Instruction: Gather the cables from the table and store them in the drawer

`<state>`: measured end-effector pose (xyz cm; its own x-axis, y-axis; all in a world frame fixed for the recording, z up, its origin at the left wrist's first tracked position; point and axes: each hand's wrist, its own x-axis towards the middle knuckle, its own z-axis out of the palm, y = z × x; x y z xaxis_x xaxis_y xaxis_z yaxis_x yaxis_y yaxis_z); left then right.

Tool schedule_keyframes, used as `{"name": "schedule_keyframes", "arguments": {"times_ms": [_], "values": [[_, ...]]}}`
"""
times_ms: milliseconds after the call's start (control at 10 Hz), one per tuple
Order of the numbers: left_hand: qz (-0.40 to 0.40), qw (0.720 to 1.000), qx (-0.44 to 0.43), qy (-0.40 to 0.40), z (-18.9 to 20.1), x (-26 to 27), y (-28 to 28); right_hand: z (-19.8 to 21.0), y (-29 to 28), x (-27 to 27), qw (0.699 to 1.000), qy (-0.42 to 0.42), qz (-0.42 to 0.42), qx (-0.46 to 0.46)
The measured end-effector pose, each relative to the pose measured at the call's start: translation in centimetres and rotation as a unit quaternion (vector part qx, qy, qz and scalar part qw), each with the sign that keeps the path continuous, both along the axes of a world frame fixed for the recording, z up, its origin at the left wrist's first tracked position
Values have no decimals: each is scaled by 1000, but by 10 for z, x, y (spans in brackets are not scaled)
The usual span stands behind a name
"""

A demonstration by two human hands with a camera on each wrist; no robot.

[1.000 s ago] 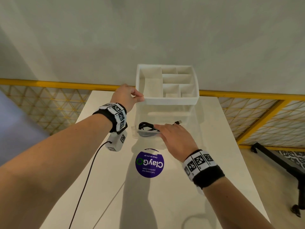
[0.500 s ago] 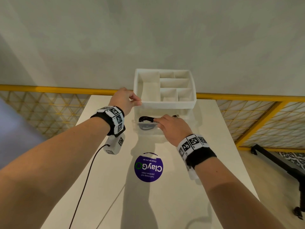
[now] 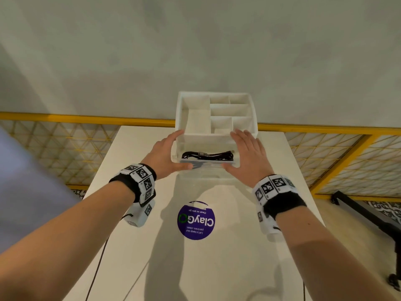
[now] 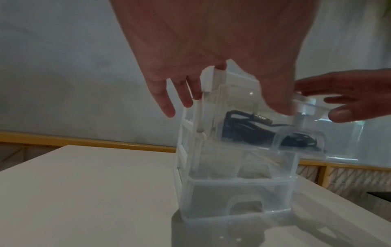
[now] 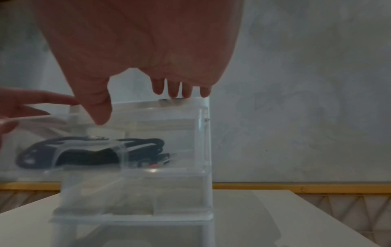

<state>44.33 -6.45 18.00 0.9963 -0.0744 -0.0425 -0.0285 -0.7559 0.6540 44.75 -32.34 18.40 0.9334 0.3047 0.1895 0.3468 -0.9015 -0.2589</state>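
A: What is changing since a second ago?

B: Both hands are now flanking the translucent plastic drawer tower [image 3: 217,135]. The left hand [image 3: 166,154] is no longer pinching the tower's top corner, and the right hand [image 3: 248,154] is no longer reaching into the drawer.

A: Going from the biggest thing down?

B: The white rectangular table [image 3: 134,246] is carrying the tower, which is standing toward the table's far end. On top of the tower the white divided organiser tray [image 3: 217,111] is sitting. Just under that tray, the clear top drawer [image 4: 300,147] is sticking out toward the person. The coiled black cable [image 3: 207,155] is lying inside that drawer. Nearer the person than the tower, a round purple sticker [image 3: 196,220] is lying on the table.

A: And the hands?

B: Both are spread, fingers straight, clamped on nothing. The left fingers are touching the tower's left edge; the right fingertips are resting on its top rim.

A: What could go wrong?

B: I am judging the drawer still needs pushing in. The tower looks light, so an uneven shove could be sliding or tipping it, and a raised cable loop could be catching under the frame.
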Motion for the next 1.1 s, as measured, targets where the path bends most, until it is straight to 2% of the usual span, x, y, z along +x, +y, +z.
{"name": "schedule_keyframes", "arguments": {"times_ms": [100, 200, 300, 400, 600, 700, 900, 1100], "values": [[16, 1000, -12, -20, 1, 4, 0, 0, -3, 5, 1000, 5, 6, 0], [43, 999, -23, -24, 1, 8, -2, 1, 0, 12, 997, 1, -11, 76], [72, 996, -3, -54, -2, 13, -7, 0, 7, 20, 994, -41, -50, 92], [97, 992, 15, -80, -6, 20, -12, -3, 15, 29, 990, -83, -83, 80], [120, 981, 89, -127, -6, 23, -17, -4, 30, 39, 983, -110, -140, 49], [131, 978, 100, -125, -2, 22, -22, -5, 33, 37, 982, -108, -147, 46], [132, 981, 110, -88, 10, 17, -29, -2, 34, 26, 987, -61, -128, 72], [95, 992, 81, 5, 24, 8, -25, 19, 17, 6, 992, 68, -48, 99]]}}
